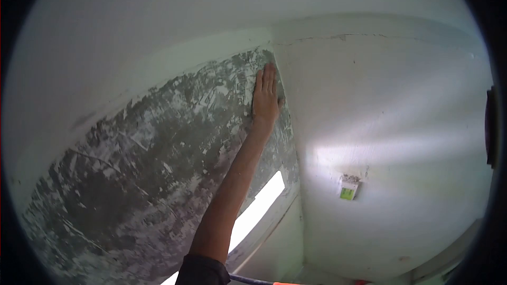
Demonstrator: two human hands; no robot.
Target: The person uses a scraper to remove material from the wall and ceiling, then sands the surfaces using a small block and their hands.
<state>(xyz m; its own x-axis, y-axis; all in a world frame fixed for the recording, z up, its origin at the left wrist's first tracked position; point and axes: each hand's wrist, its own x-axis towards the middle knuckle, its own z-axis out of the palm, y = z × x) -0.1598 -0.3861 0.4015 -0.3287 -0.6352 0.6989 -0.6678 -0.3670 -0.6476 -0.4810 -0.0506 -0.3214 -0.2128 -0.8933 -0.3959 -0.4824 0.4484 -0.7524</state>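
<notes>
My left hand [266, 95] lies with its palm toward a rough grey wall patch [174, 121], close to the upper corner where two walls meet. Its back faces me, the fingers point up and are stretched out, and the thumb sticks out to the right. I see nothing held in it. White streaks and scrape marks cover the grey patch, and smooth white wall [132, 74] borders its upper edge. A dark sleeve [203, 271] covers the upper part of this arm. My right hand is outside the picture.
A bright, narrow opening [259, 211] lies below my forearm. On the white right wall [359, 100] sits a small white and green box [348, 188] with broken plaster above it. A crack [343, 36] runs near the top. At the bottom edge are a dark bar [251, 281] and something orange.
</notes>
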